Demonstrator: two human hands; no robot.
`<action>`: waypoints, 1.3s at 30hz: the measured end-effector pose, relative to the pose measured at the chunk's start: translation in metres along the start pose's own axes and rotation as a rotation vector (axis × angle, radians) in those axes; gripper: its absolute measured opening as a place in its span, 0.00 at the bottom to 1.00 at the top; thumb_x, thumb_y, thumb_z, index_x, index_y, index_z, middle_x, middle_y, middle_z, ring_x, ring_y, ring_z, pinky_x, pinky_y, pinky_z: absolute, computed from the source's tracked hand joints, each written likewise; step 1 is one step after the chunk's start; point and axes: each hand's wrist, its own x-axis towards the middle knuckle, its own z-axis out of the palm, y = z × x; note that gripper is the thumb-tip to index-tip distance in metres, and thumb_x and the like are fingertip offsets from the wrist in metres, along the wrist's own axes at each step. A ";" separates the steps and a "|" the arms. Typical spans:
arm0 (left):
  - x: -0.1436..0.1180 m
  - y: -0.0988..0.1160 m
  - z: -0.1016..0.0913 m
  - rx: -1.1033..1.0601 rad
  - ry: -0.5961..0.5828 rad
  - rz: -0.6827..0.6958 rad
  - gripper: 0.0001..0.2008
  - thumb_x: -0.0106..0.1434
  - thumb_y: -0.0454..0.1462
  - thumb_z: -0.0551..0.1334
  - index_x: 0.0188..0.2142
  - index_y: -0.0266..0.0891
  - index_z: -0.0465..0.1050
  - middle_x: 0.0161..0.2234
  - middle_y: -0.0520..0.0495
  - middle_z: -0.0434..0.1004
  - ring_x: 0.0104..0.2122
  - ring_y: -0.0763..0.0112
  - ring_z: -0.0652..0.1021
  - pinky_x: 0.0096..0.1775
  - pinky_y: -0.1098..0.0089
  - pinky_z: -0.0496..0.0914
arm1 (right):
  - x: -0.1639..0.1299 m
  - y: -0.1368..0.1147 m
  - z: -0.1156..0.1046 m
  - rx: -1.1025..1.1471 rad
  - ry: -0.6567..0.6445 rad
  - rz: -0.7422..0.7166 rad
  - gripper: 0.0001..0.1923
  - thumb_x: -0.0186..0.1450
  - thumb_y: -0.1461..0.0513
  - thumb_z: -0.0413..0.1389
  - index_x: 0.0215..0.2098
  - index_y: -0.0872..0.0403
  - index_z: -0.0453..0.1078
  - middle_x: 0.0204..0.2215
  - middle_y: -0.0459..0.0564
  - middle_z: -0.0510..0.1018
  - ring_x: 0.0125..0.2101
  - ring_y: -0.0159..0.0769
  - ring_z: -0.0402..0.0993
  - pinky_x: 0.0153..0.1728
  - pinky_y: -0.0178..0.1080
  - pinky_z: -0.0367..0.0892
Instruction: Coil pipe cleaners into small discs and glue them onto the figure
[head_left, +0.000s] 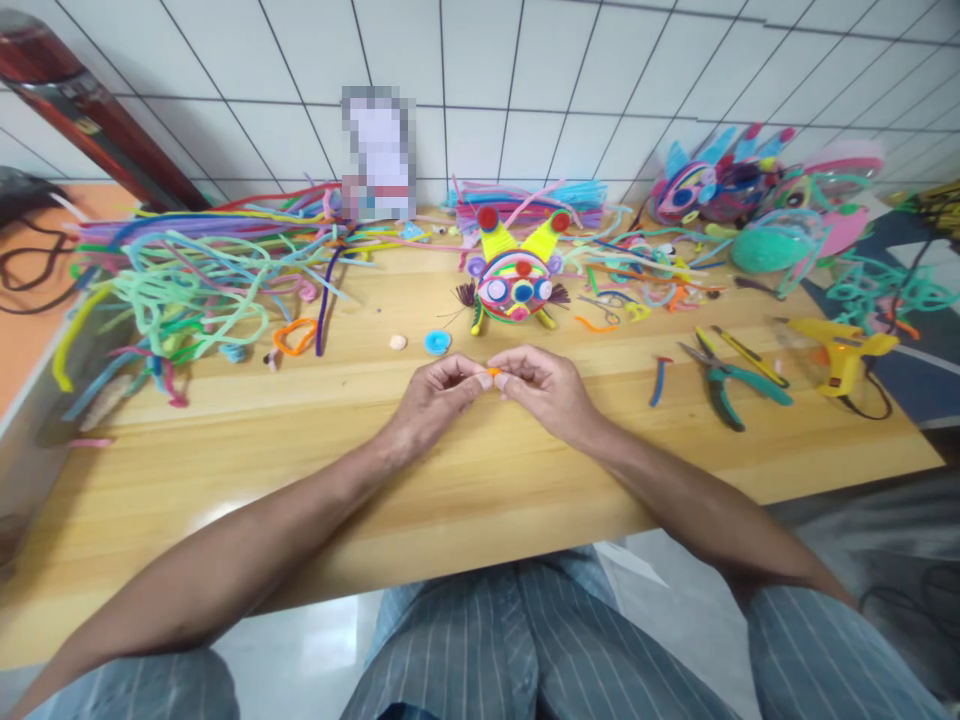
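Note:
My left hand (pixel 435 395) and my right hand (pixel 541 385) meet above the middle of the wooden table (pixel 465 490). Between their fingertips they pinch a small orange pipe-cleaner piece (pixel 493 372). Just behind the hands stands a colourful pipe-cleaner figure (pixel 516 280) with round coiled eyes and two yellow ears tipped red. A blue coiled disc (pixel 437 343) and a small pink coil (pixel 397 342) lie to the left of the figure.
A big tangle of pipe cleaners (pixel 187 280) covers the left back of the table. Green-handled pliers (pixel 724 385), a yellow cutter (pixel 739 355) and a yellow glue gun (pixel 844 355) lie right. More finished figures (pixel 720 185) stand back right against the tiled wall.

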 end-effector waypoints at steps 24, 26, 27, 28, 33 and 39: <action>-0.002 -0.006 -0.001 0.065 -0.001 0.040 0.22 0.53 0.52 0.76 0.31 0.36 0.78 0.25 0.52 0.73 0.26 0.75 0.68 0.31 0.71 0.61 | -0.002 -0.001 0.001 -0.065 -0.012 0.033 0.05 0.65 0.59 0.61 0.35 0.54 0.75 0.27 0.44 0.79 0.28 0.30 0.72 0.31 0.34 0.67; -0.001 -0.006 -0.003 0.084 -0.017 0.040 0.22 0.54 0.52 0.76 0.31 0.36 0.78 0.25 0.52 0.73 0.26 0.75 0.68 0.30 0.71 0.61 | -0.002 -0.002 -0.001 -0.097 -0.028 0.014 0.06 0.65 0.59 0.60 0.35 0.54 0.76 0.28 0.45 0.79 0.28 0.30 0.72 0.31 0.34 0.66; -0.001 -0.006 -0.004 0.094 -0.030 0.036 0.22 0.54 0.53 0.75 0.31 0.36 0.78 0.24 0.53 0.72 0.25 0.75 0.67 0.30 0.71 0.60 | -0.002 -0.002 -0.002 -0.107 -0.036 0.003 0.06 0.66 0.59 0.60 0.35 0.54 0.76 0.28 0.45 0.79 0.28 0.30 0.72 0.31 0.34 0.66; 0.000 -0.005 -0.004 0.103 -0.043 0.032 0.22 0.54 0.53 0.75 0.31 0.36 0.77 0.23 0.54 0.71 0.25 0.76 0.66 0.29 0.72 0.59 | -0.001 -0.002 -0.003 -0.112 -0.043 -0.007 0.06 0.66 0.59 0.60 0.35 0.54 0.76 0.28 0.45 0.79 0.29 0.30 0.72 0.31 0.34 0.66; 0.002 -0.001 -0.006 0.120 -0.075 0.005 0.24 0.52 0.54 0.76 0.30 0.36 0.77 0.21 0.56 0.67 0.23 0.78 0.63 0.27 0.73 0.58 | 0.000 -0.001 -0.005 -0.096 -0.082 -0.001 0.06 0.66 0.59 0.60 0.36 0.54 0.75 0.27 0.44 0.78 0.28 0.30 0.71 0.30 0.34 0.65; 0.004 -0.006 -0.002 0.018 0.032 -0.027 0.21 0.55 0.53 0.75 0.30 0.37 0.77 0.20 0.55 0.68 0.21 0.79 0.63 0.26 0.73 0.57 | 0.004 0.004 -0.003 0.061 0.021 0.070 0.11 0.67 0.53 0.61 0.41 0.52 0.73 0.30 0.45 0.79 0.29 0.32 0.76 0.33 0.36 0.72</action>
